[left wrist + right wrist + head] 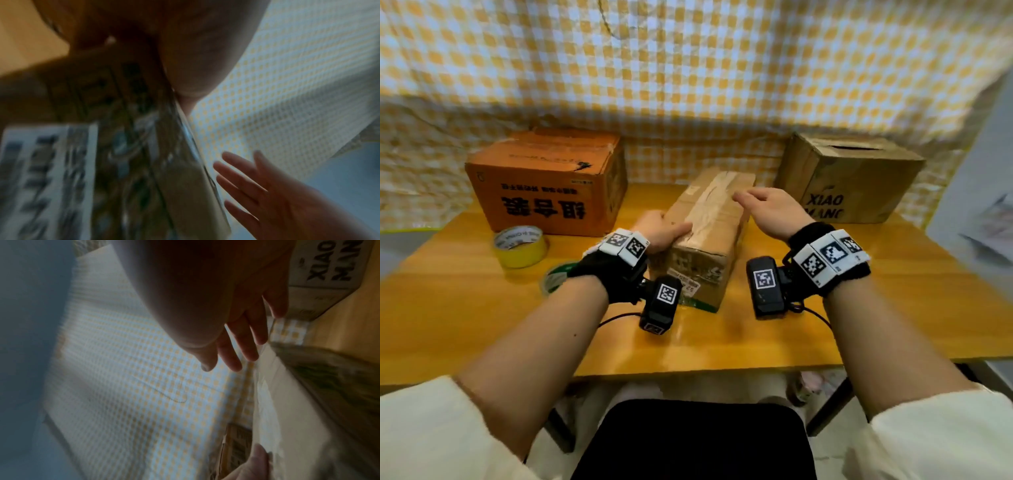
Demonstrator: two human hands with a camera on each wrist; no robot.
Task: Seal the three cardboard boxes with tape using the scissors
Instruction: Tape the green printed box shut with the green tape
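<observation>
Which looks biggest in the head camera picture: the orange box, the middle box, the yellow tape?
1. orange box
2. middle box, though it sits nearer the camera, so the gap between these two is unsure
3. yellow tape, clearly smallest

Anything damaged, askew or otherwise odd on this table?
The orange box has a small tear in its top near the front edge. The XIAO box has a gap between its top flaps. No scissors are in view.
</observation>
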